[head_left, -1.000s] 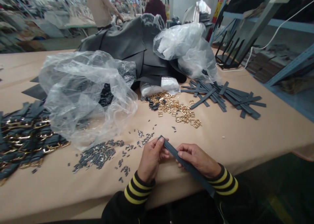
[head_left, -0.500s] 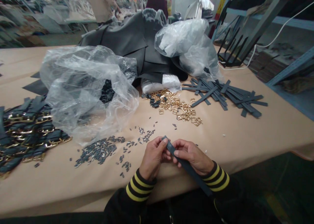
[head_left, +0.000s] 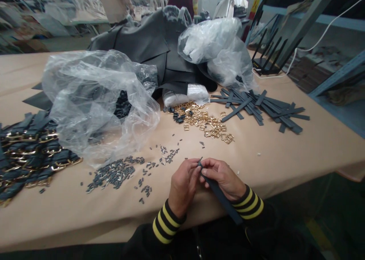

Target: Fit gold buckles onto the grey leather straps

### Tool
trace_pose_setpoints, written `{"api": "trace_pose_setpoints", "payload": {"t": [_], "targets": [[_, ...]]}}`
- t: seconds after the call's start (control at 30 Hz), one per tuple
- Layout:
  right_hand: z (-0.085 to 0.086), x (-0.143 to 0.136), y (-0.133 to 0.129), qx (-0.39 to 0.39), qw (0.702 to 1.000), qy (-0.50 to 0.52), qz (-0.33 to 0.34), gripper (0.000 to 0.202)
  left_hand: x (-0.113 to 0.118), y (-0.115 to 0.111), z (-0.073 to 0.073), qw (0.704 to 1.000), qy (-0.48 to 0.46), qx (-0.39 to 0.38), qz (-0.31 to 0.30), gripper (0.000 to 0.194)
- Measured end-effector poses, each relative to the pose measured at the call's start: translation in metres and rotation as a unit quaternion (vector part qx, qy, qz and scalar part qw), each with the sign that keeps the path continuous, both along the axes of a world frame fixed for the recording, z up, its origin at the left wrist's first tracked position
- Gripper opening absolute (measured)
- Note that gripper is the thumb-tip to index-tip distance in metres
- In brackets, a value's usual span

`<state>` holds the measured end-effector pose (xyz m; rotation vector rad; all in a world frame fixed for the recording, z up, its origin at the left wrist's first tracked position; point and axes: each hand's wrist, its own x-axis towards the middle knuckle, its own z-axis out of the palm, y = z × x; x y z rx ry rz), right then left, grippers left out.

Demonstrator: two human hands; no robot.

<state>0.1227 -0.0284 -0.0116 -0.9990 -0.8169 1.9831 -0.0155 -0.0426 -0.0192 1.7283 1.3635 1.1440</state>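
A dark grey strap (head_left: 224,199) runs from my fingertips down toward my lap, over the table's front edge. My left hand (head_left: 184,184) pinches its upper end, which is bent and partly hidden by the fingers. Just beside it, my right hand (head_left: 224,178) grips the strap with the thumb on top. To the left lies a heap of small dark pieces (head_left: 114,174), with more scattered toward my hands. Beyond my hands are gold buckles (head_left: 215,127) in a loose pile, a few dark loops (head_left: 179,117) among them. Flat dark straps (head_left: 256,106) lie crisscrossed at the right.
Finished-looking straps with gold buckles (head_left: 34,149) are stacked at the left. A crumpled clear plastic bag (head_left: 99,100) stands behind the small pieces. Dark sheet material (head_left: 137,43), another plastic bag (head_left: 213,43) and a black router (head_left: 265,64) sit at the back. Brown paper (head_left: 285,157) covers the table.
The strap's upper end, flat and facing up before, is now turned and bent between my fingers. My left hand has rolled inward and moved slightly right, closer to my right hand.
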Motion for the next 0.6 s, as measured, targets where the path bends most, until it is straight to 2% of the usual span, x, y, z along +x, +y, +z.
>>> {"api": "trace_pose_setpoints", "payload": {"t": [0.13, 0.3, 0.33, 0.4, 0.47, 0.53, 0.6], "targets": [[-0.003, 0.001, 0.0, -0.019, 1.0, 0.011, -0.013, 0.022, -0.002, 0.002, 0.003, 0.999, 0.037, 0.029, -0.017, 0.01], [-0.005, 0.006, 0.0, -0.037, 0.998, 0.022, -0.035, 0.02, -0.017, 0.005, 0.019, 0.993, -0.046, -0.062, -0.085, 0.017], [-0.005, 0.007, 0.0, -0.041, 0.998, 0.023, -0.037, 0.019, -0.02, 0.006, 0.02, 0.992, -0.068, -0.079, -0.068, 0.018], [-0.004, 0.007, 0.0, -0.047, 0.998, 0.019, -0.038, 0.02, -0.022, 0.01, 0.019, 0.984, -0.118, -0.132, 0.01, 0.018], [-0.003, 0.006, 0.0, -0.045, 0.998, 0.014, -0.035, 0.019, -0.02, 0.014, 0.015, 0.962, -0.173, -0.201, 0.063, 0.021], [-0.002, 0.005, 0.0, -0.042, 0.999, 0.012, -0.026, 0.018, -0.016, 0.018, 0.013, 0.944, -0.209, -0.246, 0.063, 0.028], [-0.001, 0.004, 0.0, -0.039, 0.999, 0.012, -0.014, 0.017, -0.012, 0.022, 0.013, 0.938, -0.222, -0.263, 0.031, 0.032]]}}
